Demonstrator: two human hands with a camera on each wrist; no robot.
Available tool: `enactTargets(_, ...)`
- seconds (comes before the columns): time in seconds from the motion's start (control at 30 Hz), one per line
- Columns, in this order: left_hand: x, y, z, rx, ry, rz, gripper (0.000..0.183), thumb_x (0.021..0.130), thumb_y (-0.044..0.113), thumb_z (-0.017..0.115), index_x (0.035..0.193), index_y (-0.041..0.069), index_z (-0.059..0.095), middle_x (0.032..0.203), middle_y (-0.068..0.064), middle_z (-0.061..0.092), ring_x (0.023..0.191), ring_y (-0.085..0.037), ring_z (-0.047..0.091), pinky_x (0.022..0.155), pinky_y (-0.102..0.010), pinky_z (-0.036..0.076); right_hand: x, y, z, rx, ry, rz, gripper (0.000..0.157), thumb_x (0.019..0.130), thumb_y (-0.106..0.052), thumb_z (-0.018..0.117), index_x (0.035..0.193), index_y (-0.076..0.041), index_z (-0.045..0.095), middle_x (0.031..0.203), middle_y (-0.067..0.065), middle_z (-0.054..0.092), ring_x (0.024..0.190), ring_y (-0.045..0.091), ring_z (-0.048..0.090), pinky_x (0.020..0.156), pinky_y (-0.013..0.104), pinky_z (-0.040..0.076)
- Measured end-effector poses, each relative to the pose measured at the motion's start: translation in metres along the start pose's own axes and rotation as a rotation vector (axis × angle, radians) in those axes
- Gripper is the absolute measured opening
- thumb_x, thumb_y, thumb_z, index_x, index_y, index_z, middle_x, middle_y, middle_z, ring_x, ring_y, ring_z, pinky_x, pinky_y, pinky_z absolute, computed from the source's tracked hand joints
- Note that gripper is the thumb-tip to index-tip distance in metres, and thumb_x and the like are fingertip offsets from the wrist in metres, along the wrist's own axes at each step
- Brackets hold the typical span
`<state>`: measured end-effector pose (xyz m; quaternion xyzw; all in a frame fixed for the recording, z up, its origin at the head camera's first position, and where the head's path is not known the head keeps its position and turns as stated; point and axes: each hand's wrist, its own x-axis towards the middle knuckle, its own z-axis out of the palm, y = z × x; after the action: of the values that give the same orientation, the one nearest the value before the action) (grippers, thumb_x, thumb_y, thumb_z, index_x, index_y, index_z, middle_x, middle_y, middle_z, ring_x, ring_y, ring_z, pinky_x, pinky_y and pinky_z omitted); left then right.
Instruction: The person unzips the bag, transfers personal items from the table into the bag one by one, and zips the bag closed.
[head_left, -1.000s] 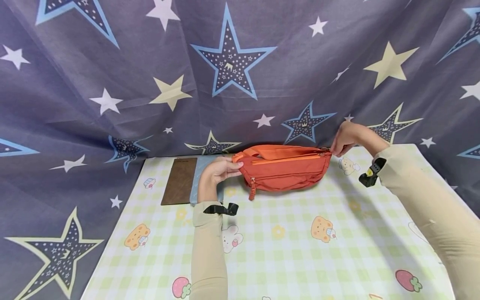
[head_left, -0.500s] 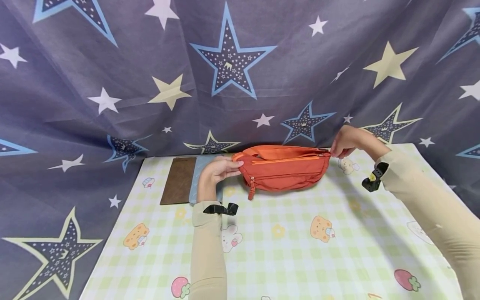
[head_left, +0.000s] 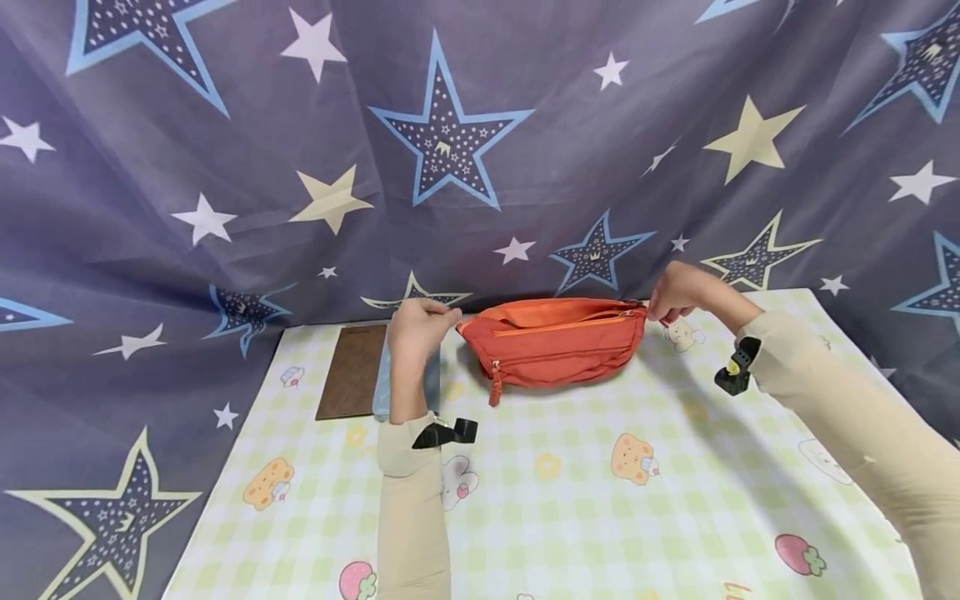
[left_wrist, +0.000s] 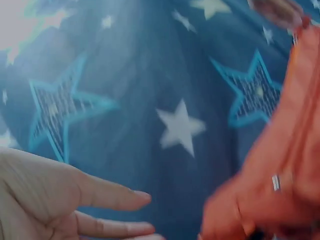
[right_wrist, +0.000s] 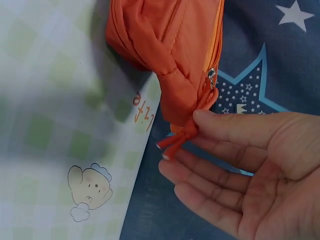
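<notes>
A red-orange waist bag [head_left: 562, 350] is at the back of the table, zippers facing up and forward. My right hand [head_left: 677, 292] is at its right end. In the right wrist view, the thumb and fingers pinch a red cord zipper pull [right_wrist: 182, 135] near the metal slider. My left hand [head_left: 423, 329] is raised just beside the bag's left end. In the left wrist view its fingers [left_wrist: 115, 194] are extended and hold nothing, with a gap between them and the bag [left_wrist: 280, 175]. Another cord pull [head_left: 496, 387] hangs from the front pocket zipper.
Left of the bag lie a flat brown rectangular item [head_left: 352, 375] and a light blue one [head_left: 382, 387], partly hidden by my left hand and wrist. A dark star-patterned cloth [head_left: 465, 242] hangs right behind the table [head_left: 570, 517], which has a green checked cover.
My left hand has let go of the bag's left end and moved up and left. The right hand stays at the right end. The head view has shifted slightly.
</notes>
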<state>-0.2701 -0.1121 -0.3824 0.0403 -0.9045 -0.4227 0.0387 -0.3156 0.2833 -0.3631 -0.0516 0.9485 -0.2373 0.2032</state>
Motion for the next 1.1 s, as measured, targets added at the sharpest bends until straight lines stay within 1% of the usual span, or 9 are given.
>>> enactTargets(0.07,-0.001,0.013,0.0,0.004,-0.021,0.078,0.028,0.092,0.029,0.074,0.106,0.006,0.08,0.106,-0.013,0.078,0.096,-0.03,0.072,0.081,-0.04,0.056,-0.004,-0.003,0.001,-0.015,0.054,-0.004,0.012,0.081,-0.01,0.079,0.087,0.001,0.077,0.069,0.005,0.073,0.063,0.015,0.067,0.059,0.029,0.055)
enactTargets(0.17,0.007,0.032,0.011,-0.026,-0.126,0.185,0.025,0.092,0.026,0.074,0.106,0.006,0.08,0.102,-0.014,0.079,0.092,-0.029,0.074,0.079,-0.033,0.055,-0.011,-0.008,0.001,-0.001,0.178,0.0,0.013,0.082,-0.012,0.078,0.086,0.001,0.075,0.07,0.009,0.072,0.059,0.015,0.064,0.055,0.029,0.053)
enactTargets(0.27,0.019,0.051,0.027,0.003,-0.244,0.224,0.023,0.093,0.026,0.073,0.104,0.007,0.081,0.096,-0.013,0.079,0.09,-0.03,0.075,0.07,-0.025,0.051,-0.017,-0.016,0.001,0.143,0.227,0.015,0.019,0.09,-0.015,0.074,0.084,0.003,0.073,0.069,0.01,0.073,0.058,0.014,0.068,0.055,0.029,0.056)
enactTargets(0.43,0.036,0.07,0.056,0.101,-0.366,0.228,0.019,0.093,0.022,0.071,0.099,0.007,0.082,0.079,-0.005,0.076,0.079,-0.022,0.068,0.066,-0.024,0.047,-0.023,-0.032,0.007,0.554,0.067,0.059,0.023,0.098,-0.015,0.066,0.087,0.004,0.073,0.067,0.006,0.074,0.061,0.015,0.074,0.064,0.031,0.063)
enactTargets(0.57,0.046,0.071,0.074,0.209,-0.398,0.257,0.018,0.093,0.014,0.067,0.095,0.003,0.081,0.08,-0.008,0.074,0.067,-0.014,0.057,0.067,-0.025,0.045,-0.023,-0.039,0.019,0.731,-0.092,0.13,0.026,0.102,-0.017,0.06,0.092,0.002,0.073,0.072,0.006,0.076,0.066,0.014,0.075,0.072,0.029,0.064)
enactTargets(0.77,0.052,0.068,0.093,0.319,-0.471,0.282,0.015,0.094,0.013,0.068,0.098,0.005,0.08,0.102,-0.011,0.077,0.083,-0.024,0.067,0.068,-0.028,0.049,-0.013,-0.035,0.037,0.778,-0.266,0.203,0.035,0.108,-0.026,0.048,0.11,0.004,0.065,0.078,0.003,0.077,0.071,0.01,0.075,0.074,0.023,0.062)
enactTargets(0.83,0.052,0.068,0.099,0.349,-0.476,0.304,0.013,0.092,0.016,0.072,0.098,0.009,0.081,0.106,-0.007,0.077,0.093,-0.025,0.069,0.073,-0.03,0.053,-0.009,-0.034,0.041,0.781,-0.28,0.215,0.036,0.108,-0.028,0.046,0.11,0.003,0.065,0.078,0.002,0.077,0.071,0.009,0.075,0.073,0.022,0.062)
enactTargets(0.93,0.051,0.069,0.106,0.39,-0.478,0.33,0.01,0.088,0.021,0.078,0.094,0.014,0.082,0.106,-0.002,0.078,0.097,-0.022,0.068,0.078,-0.031,0.056,-0.004,-0.036,0.049,0.788,-0.287,0.227,0.039,0.109,-0.028,0.044,0.11,0.004,0.066,0.078,0.003,0.077,0.07,0.009,0.074,0.073,0.022,0.061)
enactTargets(1.1,0.048,0.073,0.114,0.425,-0.501,0.327,0.013,0.088,0.028,0.081,0.093,0.015,0.082,0.098,0.0,0.078,0.093,-0.019,0.068,0.076,-0.03,0.055,0.003,-0.043,0.06,0.797,-0.302,0.248,0.042,0.109,-0.029,0.042,0.104,0.004,0.067,0.075,0.004,0.076,0.068,0.01,0.074,0.07,0.021,0.061)
